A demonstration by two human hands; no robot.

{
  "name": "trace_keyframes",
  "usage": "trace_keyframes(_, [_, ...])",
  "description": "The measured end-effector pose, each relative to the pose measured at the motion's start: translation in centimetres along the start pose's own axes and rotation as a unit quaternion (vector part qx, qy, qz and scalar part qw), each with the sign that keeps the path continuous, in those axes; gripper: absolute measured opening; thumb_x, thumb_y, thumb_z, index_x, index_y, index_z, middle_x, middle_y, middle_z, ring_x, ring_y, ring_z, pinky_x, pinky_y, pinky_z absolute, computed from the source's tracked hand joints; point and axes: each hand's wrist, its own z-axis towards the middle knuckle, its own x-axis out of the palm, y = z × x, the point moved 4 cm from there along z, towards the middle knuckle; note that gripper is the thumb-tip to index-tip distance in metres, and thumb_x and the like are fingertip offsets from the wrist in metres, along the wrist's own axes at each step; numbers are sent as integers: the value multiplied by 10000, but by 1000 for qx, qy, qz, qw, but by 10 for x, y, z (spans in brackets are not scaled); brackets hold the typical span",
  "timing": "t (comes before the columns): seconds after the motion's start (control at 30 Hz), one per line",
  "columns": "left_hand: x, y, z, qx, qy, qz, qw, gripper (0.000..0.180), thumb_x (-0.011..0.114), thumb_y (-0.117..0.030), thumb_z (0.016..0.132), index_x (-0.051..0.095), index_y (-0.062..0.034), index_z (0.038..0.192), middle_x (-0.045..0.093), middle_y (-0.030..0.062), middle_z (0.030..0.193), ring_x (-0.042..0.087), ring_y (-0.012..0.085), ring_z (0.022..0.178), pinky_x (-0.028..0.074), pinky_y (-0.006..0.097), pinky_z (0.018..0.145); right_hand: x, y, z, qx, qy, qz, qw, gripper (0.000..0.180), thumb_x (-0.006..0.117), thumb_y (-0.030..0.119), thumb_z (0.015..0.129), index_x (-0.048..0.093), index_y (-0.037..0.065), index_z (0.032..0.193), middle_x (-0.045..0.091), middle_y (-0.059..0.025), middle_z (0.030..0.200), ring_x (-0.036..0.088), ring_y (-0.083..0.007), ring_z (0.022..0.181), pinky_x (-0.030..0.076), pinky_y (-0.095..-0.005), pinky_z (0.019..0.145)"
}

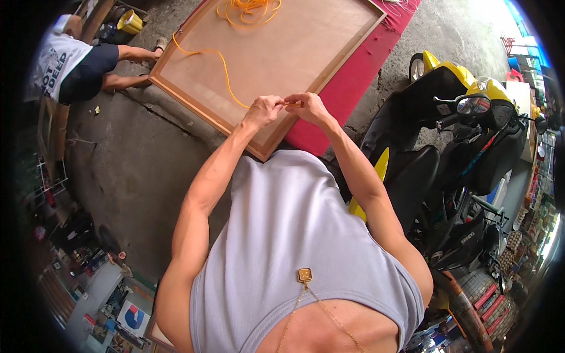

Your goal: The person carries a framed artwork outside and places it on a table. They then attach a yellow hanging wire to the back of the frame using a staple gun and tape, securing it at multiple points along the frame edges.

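Both my hands meet over the near right edge of a wood-framed board [265, 65], pinching an orange cord. My left hand [264, 110] is closed on the orange cord [226, 73], which trails from it across the board to the far left corner. Close beside it, my right hand [307, 107] is closed too, with a short stretch of the same cord between the two hands. Loose loops of orange cord [250, 9] lie at the board's far side. The cord's end is too small to make out.
A red cloth-covered surface [338, 112] lies under the board. To the right stand a yellow and black motorbike [447, 88] and a dark motorbike [471, 235]. Another person [82, 65] is at the far left on the concrete floor [129, 176], near a yellow bucket [130, 22].
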Motion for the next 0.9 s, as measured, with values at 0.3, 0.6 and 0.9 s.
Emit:
trace_keyframes(0.3, [-22,26,-28,-129,66,-16,989,198,604,-215,856,677,-36,896,656,146,747,643,283,691,491,357,621,26,9,-14,-89,-87,-153,980,120,641,190,787,683,103,858,611,-50,821,628,-250,735,504,-370,617])
trace_keyframes(0.6, [-162,119,-38,-135,143,14,980,221,622,-239,859,680,-30,902,655,107,728,607,175,639,470,304,593,71,57,-18,12,-172,-121,978,295,656,171,785,589,97,1064,604,-44,965,628,-250,801,519,-357,633])
trace_keyframes(0.9, [-317,224,75,65,167,204,963,129,649,-177,808,680,-55,836,641,114,796,621,291,756,484,359,665,180,137,31,135,-208,-39,968,695,782,219,649,462,76,1249,458,-135,1201,539,-320,966,442,-411,770])
